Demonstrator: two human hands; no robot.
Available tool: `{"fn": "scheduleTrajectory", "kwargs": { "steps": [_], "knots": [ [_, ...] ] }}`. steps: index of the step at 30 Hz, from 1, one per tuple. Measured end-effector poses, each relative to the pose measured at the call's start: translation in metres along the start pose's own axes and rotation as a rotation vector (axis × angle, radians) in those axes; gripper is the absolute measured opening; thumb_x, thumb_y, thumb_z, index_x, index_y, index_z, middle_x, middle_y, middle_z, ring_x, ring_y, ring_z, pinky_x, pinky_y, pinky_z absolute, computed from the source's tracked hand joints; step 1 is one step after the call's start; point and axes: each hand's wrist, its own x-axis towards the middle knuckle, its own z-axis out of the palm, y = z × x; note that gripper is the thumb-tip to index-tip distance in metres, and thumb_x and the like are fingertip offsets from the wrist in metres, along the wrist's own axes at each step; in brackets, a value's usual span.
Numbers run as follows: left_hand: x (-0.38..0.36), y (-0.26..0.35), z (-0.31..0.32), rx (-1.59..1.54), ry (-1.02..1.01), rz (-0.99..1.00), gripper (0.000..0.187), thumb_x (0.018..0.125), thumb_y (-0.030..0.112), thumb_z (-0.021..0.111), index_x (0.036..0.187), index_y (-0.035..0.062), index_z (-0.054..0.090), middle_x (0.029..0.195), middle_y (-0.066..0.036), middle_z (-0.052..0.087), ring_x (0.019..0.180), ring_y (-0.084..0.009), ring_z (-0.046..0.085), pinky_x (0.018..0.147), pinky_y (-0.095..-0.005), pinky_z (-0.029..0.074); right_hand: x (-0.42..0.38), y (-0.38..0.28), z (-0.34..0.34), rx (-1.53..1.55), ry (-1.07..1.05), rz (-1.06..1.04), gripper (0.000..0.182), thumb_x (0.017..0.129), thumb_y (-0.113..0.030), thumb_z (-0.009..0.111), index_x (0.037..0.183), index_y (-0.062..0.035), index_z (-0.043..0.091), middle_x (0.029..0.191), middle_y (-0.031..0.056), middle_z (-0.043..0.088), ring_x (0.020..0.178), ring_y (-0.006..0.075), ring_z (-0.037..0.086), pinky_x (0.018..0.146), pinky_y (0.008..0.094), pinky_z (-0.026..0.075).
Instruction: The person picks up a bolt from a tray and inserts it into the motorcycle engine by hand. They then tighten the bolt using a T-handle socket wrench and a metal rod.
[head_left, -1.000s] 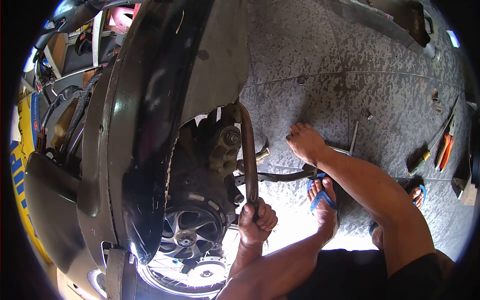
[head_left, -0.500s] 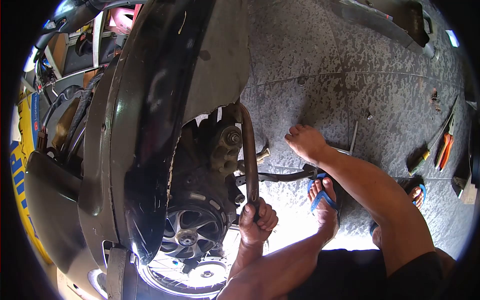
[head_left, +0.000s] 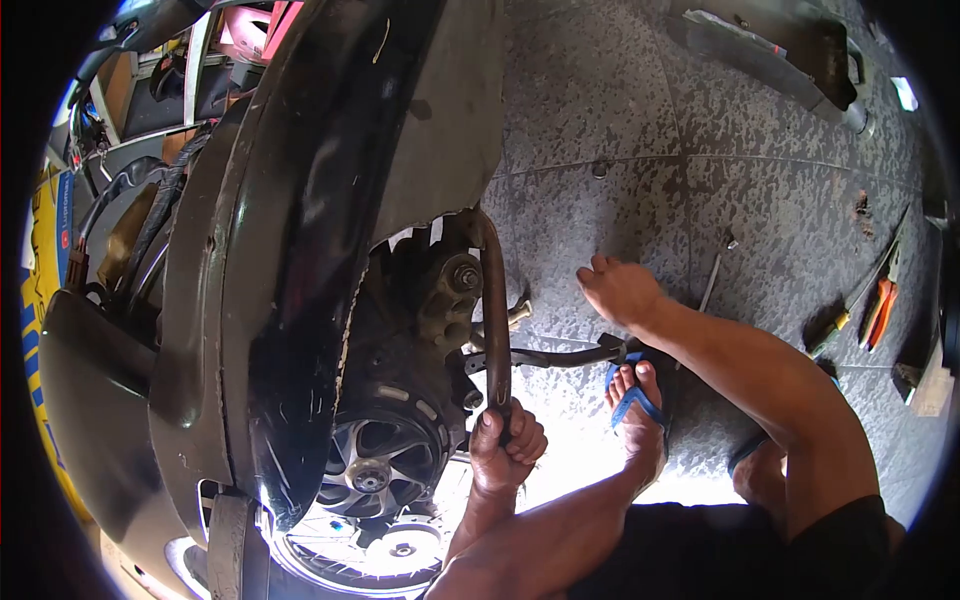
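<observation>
Left hand [head_left: 507, 447] clamped on pipe [head_left: 496, 310], right hand [head_left: 622, 293] free of it

The pipe stands along the right flank of the scooter [head_left: 300, 260], beside the engine [head_left: 440, 300]. Its long axis runs almost straight up and down the view, bowed slightly. The near end points toward the person and sits inside the left fist, fingers wrapped around and thumb lying along the near side. The far end bends left, toward the scooter's ragged panel edge; how it is attached there cannot be made out.

The hands are well apart. The right one is poised above the floor [head_left: 590, 110], fingers loosely curled and directed left, toward the scooter; whether anything lies in its palm cannot be told. A thin metal rod [head_left: 712, 283] lies just beyond that wrist.

Below the right hand, a black lever [head_left: 550, 357] runs crosswise to the pipe, out toward a foot in a blue sandal [head_left: 640, 402]. Left of the fist is the fan [head_left: 370, 476], with a spoked wheel [head_left: 404, 549] underneath. Pliers [head_left: 880, 315] and a screwdriver [head_left: 828, 335] lie side by side at far right.
</observation>
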Motion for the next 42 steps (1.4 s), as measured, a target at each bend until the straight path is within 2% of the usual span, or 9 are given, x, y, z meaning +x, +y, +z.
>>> {"fn": "scheduleTrajectory", "kwargs": {
  "steps": [5,15,20,22,26,28,31,36,42],
  "knots": [
    [0.000,0.001,0.003,-0.016,0.011,0.004,0.048,0.088,0.051,0.062,0.075,0.0068,0.046,0.052,0.005,0.033,0.043,-0.0051,0.029,0.040,-0.0211,0.027,-0.004,0.001,-0.046,0.095,0.280,-0.004,0.019,0.078,-0.009,0.064,0.094,-0.0034,0.057,0.091,0.0139,0.058,0.089,0.0291,0.063,0.068,0.0393,0.056],
    [-0.001,0.001,-0.002,0.048,0.000,0.023,0.049,0.090,0.054,0.057,0.075,0.0091,0.045,0.051,0.006,0.032,0.043,-0.0054,0.030,0.041,-0.0214,0.028,-0.090,0.029,-0.046,0.241,0.312,0.026,0.015,0.082,-0.010,0.062,0.092,-0.0005,0.057,0.088,0.0145,0.056,0.085,0.0315,0.059,0.069,0.0401,0.050],
    [0.000,0.000,0.000,0.081,0.021,0.050,0.049,0.089,0.054,0.058,0.073,0.0092,0.045,0.050,0.006,0.033,0.043,-0.0054,0.031,0.041,-0.0217,0.028,-0.112,0.026,-0.036,0.421,0.345,-0.166,0.017,0.083,-0.010,0.061,0.098,-0.0026,0.059,0.085,0.0116,0.057,0.082,0.0308,0.057,0.069,0.0408,0.048],
    [-0.001,0.001,0.004,0.090,0.031,0.055,0.049,0.089,0.054,0.058,0.073,0.0096,0.045,0.052,0.006,0.034,0.045,-0.0061,0.031,0.044,-0.0227,0.029,-0.119,0.007,-0.043,0.471,0.287,-0.174,0.020,0.082,-0.012,0.062,0.101,-0.0033,0.060,0.086,0.0097,0.057,0.080,0.0288,0.057,0.070,0.0399,0.049],
    [0.002,-0.003,0.004,0.108,0.039,0.073,0.050,0.090,0.056,0.054,0.073,0.0100,0.046,0.053,0.006,0.033,0.049,-0.0076,0.033,0.052,-0.0255,0.032,-0.133,-0.032,-0.040,0.387,0.208,-0.525,0.032,0.085,-0.020,0.060,0.112,-0.0031,0.060,0.090,0.0076,0.059,0.084,0.0251,0.061,0.072,0.0355,0.051],
    [0.003,-0.005,0.003,0.123,0.040,0.080,0.050,0.091,0.057,0.052,0.073,0.0102,0.046,0.054,0.006,0.033,0.052,-0.0087,0.035,0.057,-0.0275,0.035,-0.145,-0.058,-0.039,0.405,-0.002,-0.565,0.032,0.090,-0.025,0.056,0.114,-0.0036,0.059,0.093,0.0074,0.061,0.090,0.0236,0.063,0.073,0.0351,0.053],
    [0.007,-0.008,0.002,0.157,0.017,0.155,0.051,0.092,0.058,0.049,0.073,0.0104,0.046,0.054,0.004,0.034,0.059,-0.0123,0.039,0.070,-0.0321,0.036,-0.156,-0.084,-0.030,0.619,-0.286,-0.333,0.033,0.096,-0.030,0.048,0.114,-0.0033,0.056,0.094,0.0091,0.062,0.094,0.0238,0.063,0.077,0.0384,0.052],
    [0.004,-0.011,0.020,0.080,0.132,0.165,0.050,0.093,0.056,0.047,0.074,0.0102,0.047,0.057,0.002,0.038,0.066,-0.0158,0.042,0.080,-0.0378,0.037,-0.156,-0.097,-0.027,0.685,-0.280,-0.203,0.034,0.097,-0.032,0.046,0.113,-0.0030,0.056,0.096,0.0118,0.062,0.096,0.0268,0.063,0.078,0.0395,0.052],
    [-0.001,-0.007,0.010,-0.129,0.041,0.026,0.048,0.091,0.054,0.055,0.079,0.0080,0.048,0.059,0.005,0.035,0.049,-0.0071,0.033,0.049,-0.0253,0.034,-0.149,-0.098,-0.037,0.779,-0.309,-0.137,0.035,0.097,-0.031,0.047,0.114,-0.0027,0.058,0.098,0.0129,0.062,0.098,0.0286,0.062,0.083,0.0407,0.051]
  ]
}}
